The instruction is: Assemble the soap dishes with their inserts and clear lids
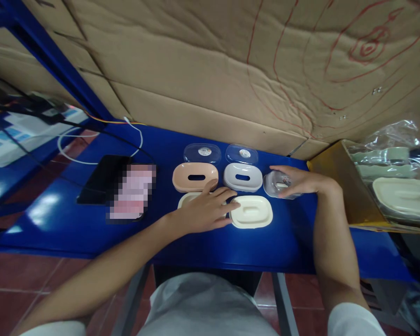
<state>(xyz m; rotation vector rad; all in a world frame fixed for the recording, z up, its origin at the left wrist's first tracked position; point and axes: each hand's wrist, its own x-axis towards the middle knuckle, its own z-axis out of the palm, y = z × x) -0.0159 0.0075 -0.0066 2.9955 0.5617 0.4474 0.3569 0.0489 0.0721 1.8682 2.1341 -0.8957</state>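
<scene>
Left end of the glossy blue surface (203,249) had a flat black rectangular thing (98,182) with a pinkish blurred-out rectangle (133,191) overlapping it, well apart from the dishes, I'd guess to keep them out of the way. Next was a peach oval slotted dish (178,177), a clear oval lid (192,153) behind it and a cream oval piece (188,200) in front, mostly hidden by the left hand (205,213). That grip was loose, fingers spread apart, tips over the edge of another cream oval piece (257,218); couldn't tell if they touched. Behind that sat a white oval slotted dish (255,179) and another clear oval lid (234,154), probably lined up so parts matched. The right hand (304,179) had its grip clamped around a small clear plastic container (270,185), seemingly for steadiness. Far right, an open cardboard box (332,182) held pale green pieces (385,171), handily close.
</scene>
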